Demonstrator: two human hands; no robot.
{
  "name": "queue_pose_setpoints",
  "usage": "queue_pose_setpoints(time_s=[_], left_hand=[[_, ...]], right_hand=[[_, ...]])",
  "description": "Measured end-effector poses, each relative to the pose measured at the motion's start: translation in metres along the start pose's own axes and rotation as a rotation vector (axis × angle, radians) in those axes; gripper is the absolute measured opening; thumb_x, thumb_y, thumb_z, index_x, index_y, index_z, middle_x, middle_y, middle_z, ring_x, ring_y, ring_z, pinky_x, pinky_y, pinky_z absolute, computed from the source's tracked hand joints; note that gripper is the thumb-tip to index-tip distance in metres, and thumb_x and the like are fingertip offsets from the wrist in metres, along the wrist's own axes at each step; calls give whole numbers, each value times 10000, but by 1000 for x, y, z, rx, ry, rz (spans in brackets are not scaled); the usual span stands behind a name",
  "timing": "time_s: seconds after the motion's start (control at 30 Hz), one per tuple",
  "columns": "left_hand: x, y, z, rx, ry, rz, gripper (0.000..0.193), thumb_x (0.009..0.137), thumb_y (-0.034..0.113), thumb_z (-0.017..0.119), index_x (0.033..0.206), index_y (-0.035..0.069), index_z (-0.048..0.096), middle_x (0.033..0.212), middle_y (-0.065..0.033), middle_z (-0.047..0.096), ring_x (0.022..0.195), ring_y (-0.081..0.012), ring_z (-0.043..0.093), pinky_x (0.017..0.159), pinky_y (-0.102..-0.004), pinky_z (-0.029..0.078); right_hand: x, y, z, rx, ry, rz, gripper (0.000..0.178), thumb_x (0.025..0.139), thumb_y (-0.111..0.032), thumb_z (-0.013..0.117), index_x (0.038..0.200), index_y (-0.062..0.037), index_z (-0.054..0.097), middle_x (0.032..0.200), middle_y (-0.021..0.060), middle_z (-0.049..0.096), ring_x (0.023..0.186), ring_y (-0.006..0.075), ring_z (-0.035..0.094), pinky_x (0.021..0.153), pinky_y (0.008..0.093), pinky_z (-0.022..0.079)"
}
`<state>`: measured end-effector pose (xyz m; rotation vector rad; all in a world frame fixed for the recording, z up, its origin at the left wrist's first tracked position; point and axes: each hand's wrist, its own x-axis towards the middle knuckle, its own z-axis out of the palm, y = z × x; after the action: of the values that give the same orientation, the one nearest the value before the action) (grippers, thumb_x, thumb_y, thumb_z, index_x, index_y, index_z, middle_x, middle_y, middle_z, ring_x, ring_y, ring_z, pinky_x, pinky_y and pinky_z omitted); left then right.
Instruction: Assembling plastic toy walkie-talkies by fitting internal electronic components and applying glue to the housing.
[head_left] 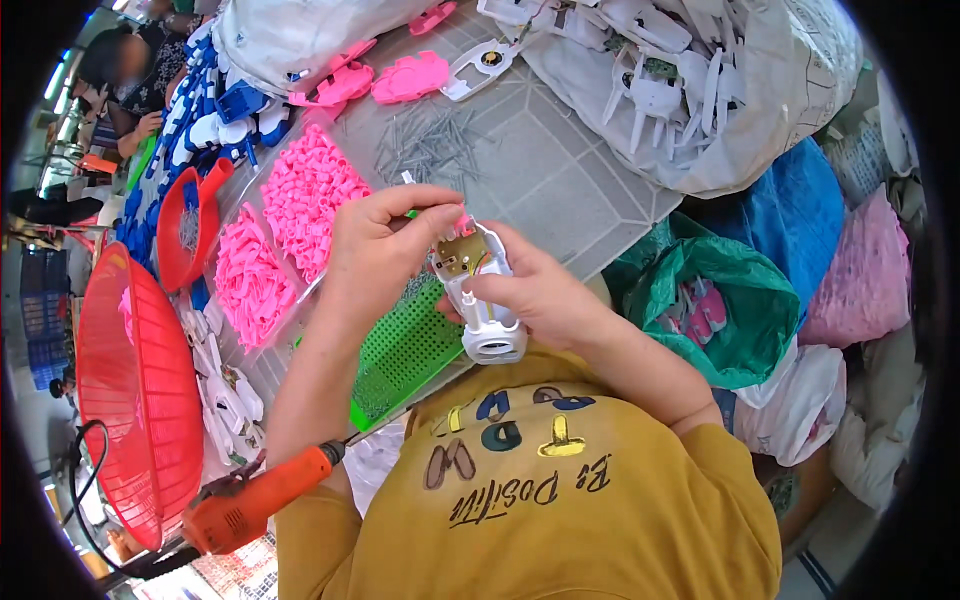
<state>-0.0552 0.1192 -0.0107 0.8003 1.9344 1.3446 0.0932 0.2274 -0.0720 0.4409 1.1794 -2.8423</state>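
Two hands meet over one white plastic housing (485,305), held chest-high above the near table edge. Right hand (545,295) wraps the housing from three o'clock, fingers closed round its body, steadying it with the open end tipped up so the brass-coloured board (461,253) faces the eyes. Left hand (385,245) comes in from nine o'clock, fingertips pinched tight on a small pink piece (463,222) right at the top of that board. Below, at six o'clock, a green perforated tray (400,355) lies on the table (560,170). Out at ten o'clock, heaps of pink parts (285,225); at twelve, a scatter of grey pins (430,145). An orange power screwdriver (255,500) lies at seven o'clock beside a red basket (140,390). Nothing crowds the hands; sacks of white parts (690,90) sit well apart at one o'clock.
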Motion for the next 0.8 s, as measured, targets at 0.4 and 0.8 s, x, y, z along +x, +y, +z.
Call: queue_pose_setpoints(time_s=[0.4,0.8], left_hand=[[-5,-6,12,19,117,31,150,885,94,712,987,-11,747,813,-57,734,691,-75,660,584,-219,507],[-3,-9,19,467,221,555,136,864,50,702,991,0,693,1044,-135,698,873,-208,688,690,-327,557]], right_hand=[[2,9,0,-40,19,-50,599,955,-60,581,1482,-84,300,1229,125,594,982,260,690,833,397,584],[-8,1,-1,162,-20,-29,600,953,-21,555,1487,-98,291,1245,175,584,1013,297,685,871,450,588]])
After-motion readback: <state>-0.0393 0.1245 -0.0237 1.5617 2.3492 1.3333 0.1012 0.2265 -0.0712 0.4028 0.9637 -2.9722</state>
